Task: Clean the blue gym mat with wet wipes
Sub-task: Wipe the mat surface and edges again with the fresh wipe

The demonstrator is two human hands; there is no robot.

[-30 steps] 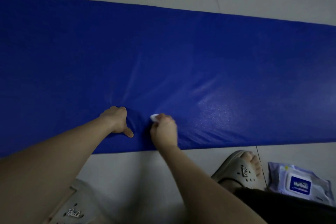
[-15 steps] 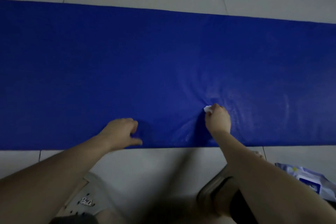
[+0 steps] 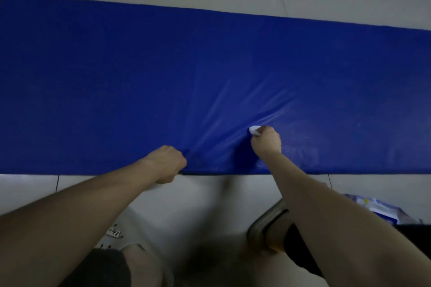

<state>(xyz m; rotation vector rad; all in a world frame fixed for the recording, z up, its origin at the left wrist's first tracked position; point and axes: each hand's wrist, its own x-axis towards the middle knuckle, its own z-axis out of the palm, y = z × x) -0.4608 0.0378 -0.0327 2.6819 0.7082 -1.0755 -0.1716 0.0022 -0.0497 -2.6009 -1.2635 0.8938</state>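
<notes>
Blue gym mat (image 3: pixel 116 77): may be rucked, left streaked, beyond right hand (image 3: pixel 266 145) fingers clenched round wet wipe (image 3: pixel 254 130); left hand (image 3: pixel 166 163) curled, hold unclear.

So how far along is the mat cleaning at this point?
Partly done, it seems. A damp sheen shows on the mat around and right of the right hand, so that patch looks wiped. In hand: the right hand presses a balled wipe onto the mat; the left hand braces at the near edge. Left: the dull left half and far strip show no sheen.
</notes>
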